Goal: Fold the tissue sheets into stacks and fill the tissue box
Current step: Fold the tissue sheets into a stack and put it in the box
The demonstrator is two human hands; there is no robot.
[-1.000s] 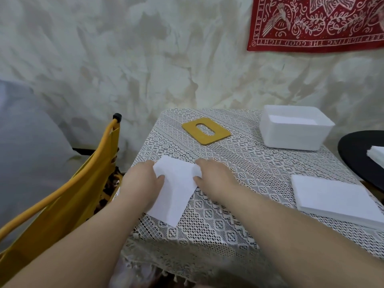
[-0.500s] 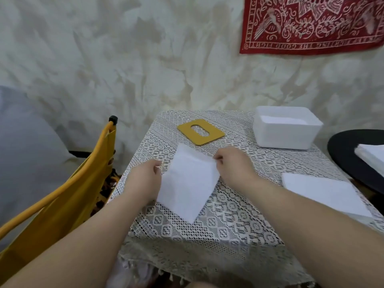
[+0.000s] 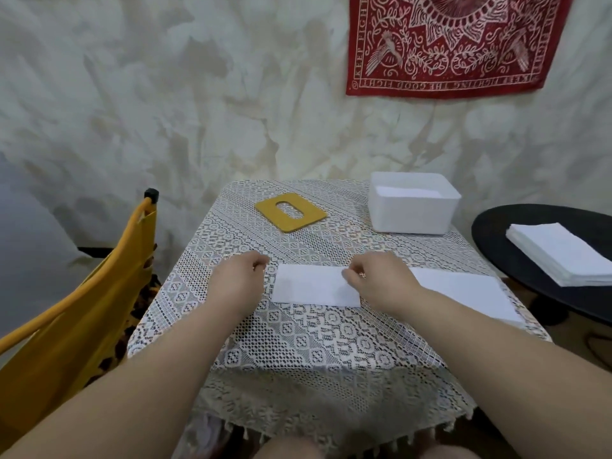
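A folded white tissue sheet [image 3: 314, 288] lies flat as a long strip on the lace tablecloth [image 3: 331, 339]. My right hand [image 3: 381, 281] pinches its upper right corner with curled fingers and covers that end. My left hand [image 3: 238, 283] sits just left of the strip with its fingers curled, a small gap away from it and holding nothing. To the right lies a flat pile of folded tissues [image 3: 463, 293]. At the back right stands the white tissue box [image 3: 414, 220], open, with white tissue inside. Its yellow slotted lid [image 3: 313, 215] lies flat at the back centre.
A stack of unfolded tissue sheets [image 3: 563, 253] rests on a black round side table [image 3: 510, 226] at the right. A yellow fabric chair [image 3: 82, 309] stands close against the table's left side. The wall behind carries a red patterned cloth [image 3: 457, 44].
The tissue, held up at an angle between both hands before, now lies flat as a narrower folded strip. My left hand has let go and drawn slightly left.
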